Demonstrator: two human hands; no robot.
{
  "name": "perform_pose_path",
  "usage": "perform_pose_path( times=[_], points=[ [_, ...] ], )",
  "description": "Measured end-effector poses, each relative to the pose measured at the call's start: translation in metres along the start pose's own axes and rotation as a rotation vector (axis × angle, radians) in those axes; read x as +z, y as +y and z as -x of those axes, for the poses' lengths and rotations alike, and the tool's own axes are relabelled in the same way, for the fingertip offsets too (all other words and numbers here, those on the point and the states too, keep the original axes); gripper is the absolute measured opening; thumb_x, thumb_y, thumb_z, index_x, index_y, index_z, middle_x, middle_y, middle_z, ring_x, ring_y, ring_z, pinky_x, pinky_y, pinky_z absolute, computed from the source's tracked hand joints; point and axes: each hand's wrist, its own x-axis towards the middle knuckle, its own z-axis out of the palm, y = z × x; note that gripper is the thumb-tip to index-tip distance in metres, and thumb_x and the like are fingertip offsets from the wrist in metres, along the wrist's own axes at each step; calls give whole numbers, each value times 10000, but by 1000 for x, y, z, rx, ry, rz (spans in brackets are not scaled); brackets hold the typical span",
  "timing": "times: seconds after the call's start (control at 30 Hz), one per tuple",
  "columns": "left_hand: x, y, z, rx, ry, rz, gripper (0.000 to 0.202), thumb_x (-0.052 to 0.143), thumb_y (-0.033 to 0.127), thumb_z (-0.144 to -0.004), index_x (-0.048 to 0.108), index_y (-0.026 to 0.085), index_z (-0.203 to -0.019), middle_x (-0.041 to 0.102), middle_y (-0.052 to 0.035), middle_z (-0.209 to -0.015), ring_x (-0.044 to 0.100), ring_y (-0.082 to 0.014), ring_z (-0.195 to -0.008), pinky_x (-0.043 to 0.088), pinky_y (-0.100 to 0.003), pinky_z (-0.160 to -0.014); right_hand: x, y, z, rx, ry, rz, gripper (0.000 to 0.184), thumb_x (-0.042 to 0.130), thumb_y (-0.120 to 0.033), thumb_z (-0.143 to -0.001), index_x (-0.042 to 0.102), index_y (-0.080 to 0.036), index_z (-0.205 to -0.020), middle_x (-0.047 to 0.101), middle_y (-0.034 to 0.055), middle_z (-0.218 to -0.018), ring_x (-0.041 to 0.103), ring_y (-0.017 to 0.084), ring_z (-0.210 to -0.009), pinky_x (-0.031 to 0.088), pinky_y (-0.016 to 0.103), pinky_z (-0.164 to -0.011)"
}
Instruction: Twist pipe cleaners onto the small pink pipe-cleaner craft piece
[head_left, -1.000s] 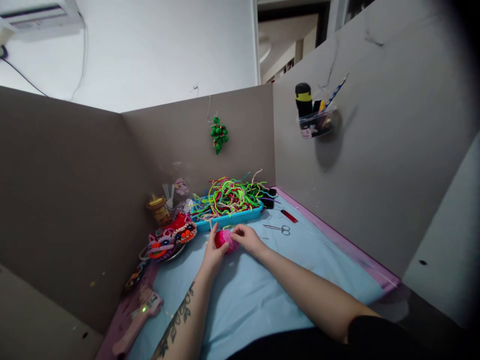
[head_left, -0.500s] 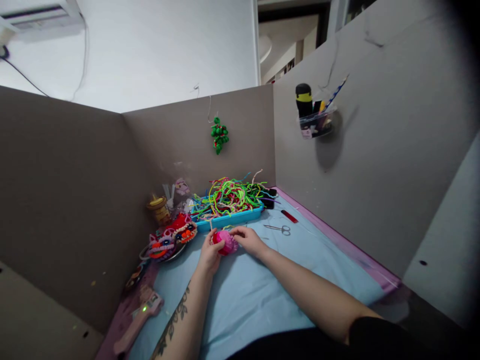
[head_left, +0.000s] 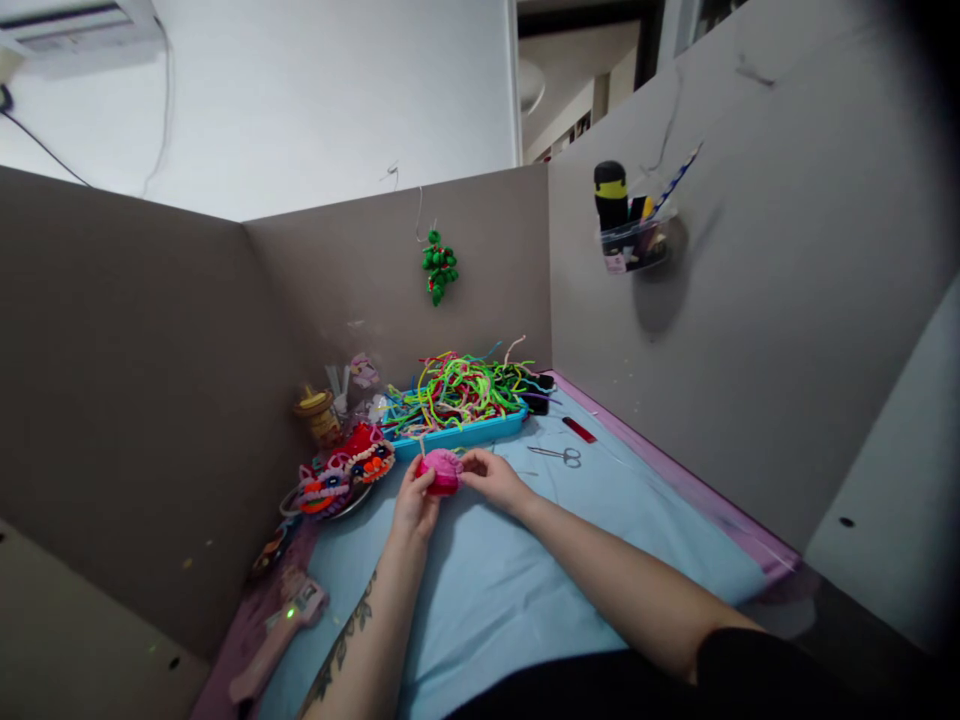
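A rounded pink-and-red fuzzy craft piece (head_left: pixel 442 468) is held just above the blue cloth, in front of the tray. My left hand (head_left: pixel 414 502) is closed around its left side, with the thumb across its front. At the piece's right edge, the fingertips of my right hand (head_left: pixel 491 480) are pinched together on it. A pale stem end (head_left: pixel 422 444) sticks up beside my left fingers. Behind the piece, a blue tray (head_left: pixel 469 434) holds a tangled heap of colourful pipe cleaners (head_left: pixel 465 392).
Scissors (head_left: pixel 555 456) and a red comb-like strip (head_left: pixel 579 430) lie to the right. Fuzzy finished pieces (head_left: pixel 330 488) sit on a plate at left, near a lidded cup (head_left: pixel 317 415). A pink glue gun (head_left: pixel 281 640) with a green light lies front left. Grey panels (head_left: pixel 480 260) enclose the table.
Both hands have lifted the pink-and-red piece slightly and turned it, so more of its pink top shows. The right fingertips have stayed at its right edge.
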Motion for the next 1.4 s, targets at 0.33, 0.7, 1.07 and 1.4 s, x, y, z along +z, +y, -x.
perform_pose_path(
  times=[0.33, 0.7, 1.07, 1.4],
  points=[
    [8, -3, 12, 86, -88, -123, 650, 760, 87, -522, 501, 173, -1112, 646, -38, -851, 620, -138, -683, 503, -255, -636, -3, -13, 5, -155, 154, 302, 207, 555, -174, -742, 624, -187, -937, 622, 40, -929, 571, 140, -786, 456, 248, -666],
    [8, -7, 15, 119, -197, -217, 732, 799, 143, -495, 478, 172, -1152, 653, -82, -954, 628, -177, -795, 483, -281, -704, -4, -20, 7, -196, 148, 388, 145, 577, -192, -753, 685, -192, -849, 641, 45, -831, 579, 160, -783, 452, 254, -642],
    [8, -11, 18, 166, -233, -343, 679, 767, 166, -528, 490, 190, -1147, 626, -67, -988, 609, -161, -798, 465, -255, -700, -6, -16, 7, -243, 188, 423, 132, 544, -166, -756, 668, -193, -794, 626, 32, -787, 571, 160, -757, 445, 263, -655],
    [12, -2, 21, 25, -245, -122, 631, 654, 231, -651, 441, 204, -1245, 638, -24, -795, 606, -133, -651, 464, -240, -588, -6, -15, 5, -266, 233, 424, 166, 534, -141, -773, 690, -195, -785, 655, 57, -813, 591, 178, -815, 460, 311, -764]
  ],
)
